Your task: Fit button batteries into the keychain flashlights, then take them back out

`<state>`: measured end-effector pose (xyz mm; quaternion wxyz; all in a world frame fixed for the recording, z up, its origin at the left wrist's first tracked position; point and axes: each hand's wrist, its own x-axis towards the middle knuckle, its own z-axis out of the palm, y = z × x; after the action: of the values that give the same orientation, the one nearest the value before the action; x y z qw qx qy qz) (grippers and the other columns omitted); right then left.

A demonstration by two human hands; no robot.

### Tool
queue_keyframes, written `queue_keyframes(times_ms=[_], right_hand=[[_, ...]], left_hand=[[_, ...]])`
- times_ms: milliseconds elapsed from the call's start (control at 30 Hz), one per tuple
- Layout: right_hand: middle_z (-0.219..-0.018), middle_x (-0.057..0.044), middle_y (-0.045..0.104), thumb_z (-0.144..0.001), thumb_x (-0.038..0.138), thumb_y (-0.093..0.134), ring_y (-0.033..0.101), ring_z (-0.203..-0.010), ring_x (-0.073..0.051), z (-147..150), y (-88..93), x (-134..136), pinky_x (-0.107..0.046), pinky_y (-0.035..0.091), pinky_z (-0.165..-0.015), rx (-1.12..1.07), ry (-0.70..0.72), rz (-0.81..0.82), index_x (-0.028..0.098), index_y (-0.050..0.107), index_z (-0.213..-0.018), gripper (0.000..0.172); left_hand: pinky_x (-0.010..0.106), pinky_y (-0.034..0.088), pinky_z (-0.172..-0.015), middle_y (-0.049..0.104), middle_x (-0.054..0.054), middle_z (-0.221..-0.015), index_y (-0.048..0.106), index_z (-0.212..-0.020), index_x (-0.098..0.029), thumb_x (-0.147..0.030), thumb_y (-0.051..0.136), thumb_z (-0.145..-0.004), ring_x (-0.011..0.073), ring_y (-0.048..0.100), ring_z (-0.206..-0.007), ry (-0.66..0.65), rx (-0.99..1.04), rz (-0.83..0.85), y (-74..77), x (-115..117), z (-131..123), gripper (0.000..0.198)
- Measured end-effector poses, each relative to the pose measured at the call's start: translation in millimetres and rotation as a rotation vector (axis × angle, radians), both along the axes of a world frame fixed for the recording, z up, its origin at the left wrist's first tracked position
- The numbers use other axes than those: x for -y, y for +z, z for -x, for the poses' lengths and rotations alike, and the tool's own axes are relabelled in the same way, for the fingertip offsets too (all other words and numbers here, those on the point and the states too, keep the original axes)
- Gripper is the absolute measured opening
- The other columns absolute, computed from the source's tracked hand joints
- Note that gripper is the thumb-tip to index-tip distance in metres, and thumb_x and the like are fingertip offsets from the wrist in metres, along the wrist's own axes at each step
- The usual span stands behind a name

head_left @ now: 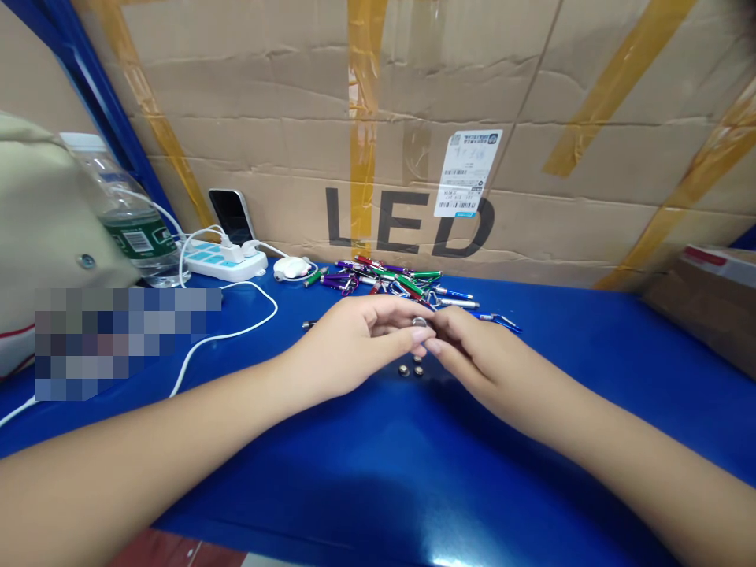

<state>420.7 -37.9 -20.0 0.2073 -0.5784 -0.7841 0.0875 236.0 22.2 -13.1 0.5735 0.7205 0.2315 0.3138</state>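
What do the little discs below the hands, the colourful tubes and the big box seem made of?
Discs: probably polished metal, judging by their bright glints.
Tubes: likely metal with a glossy coloured coating, given the shiny highlights; plastic remains possible.
Box: brown cardboard, mostly matt, with creases and dents.

Round piece (419, 322): partly covered by the left hand's (348, 344) fingers.
Right hand (481, 346): some fingers hidden behind others.
Coloured metal sticks (410, 285): partly hidden behind both hands.
Shipping label (469, 169): fine print too small to read.
Pixelated patch (118, 342): contents blurred out.
Beige bag (47, 197): cut off by the left edge.
Brown carton (702, 303): cut off at right.
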Motion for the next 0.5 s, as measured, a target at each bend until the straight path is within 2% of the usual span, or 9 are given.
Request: queue_keyframes(times_ms=[200, 333, 500], right_hand=[[-0.075, -0.005, 0.066, -0.098, 0.033, 0.033, 0.062, -0.060, -0.021, 0.1, 0.8, 5.7, -0.028, 0.031, -0.052, 0.311, -0.045, -0.193, 0.021, 0.047, -0.091, 0.020], [-0.077, -0.007, 0.071, -0.097, 0.029, 0.034, 0.067, -0.062, -0.025, 5.5, 3.7, 8.1, -0.030, 0.030, -0.051, 0.425, -0.079, -0.112, 0.018, 0.049, -0.097, 0.018], [-0.071, -0.010, 0.071, -0.096, 0.033, 0.032, 0.069, -0.060, -0.028, 13.9, 9.1, 7.4, -0.030, 0.022, -0.048, 0.616, -0.187, -0.098, 0.016, 0.054, -0.098, 0.027]], left_hand=[[0.021, 0.055, -0.077, 0.077, 0.004, -0.091, 0.068, -0.102, -0.012, -0.015, 0.068, -0.085, 0.0117, 0.071, -0.083, 0.012, 0.076, 0.149, 4.3, 8.5, -2.1, 0.017], [0.019, 0.054, -0.075, 0.076, 0.002, -0.085, 0.069, -0.096, -0.013, -0.014, 0.069, -0.085, 0.0104, 0.071, -0.080, 0.015, 0.103, 0.145, 6.9, 12.2, -3.2, 0.012], [0.018, 0.054, -0.073, 0.076, -0.001, -0.083, 0.072, -0.089, -0.014, -0.010, 0.073, -0.078, 0.0101, 0.070, -0.080, 0.092, 0.143, 0.069, 4.8, 9.2, -2.7, 0.012]])
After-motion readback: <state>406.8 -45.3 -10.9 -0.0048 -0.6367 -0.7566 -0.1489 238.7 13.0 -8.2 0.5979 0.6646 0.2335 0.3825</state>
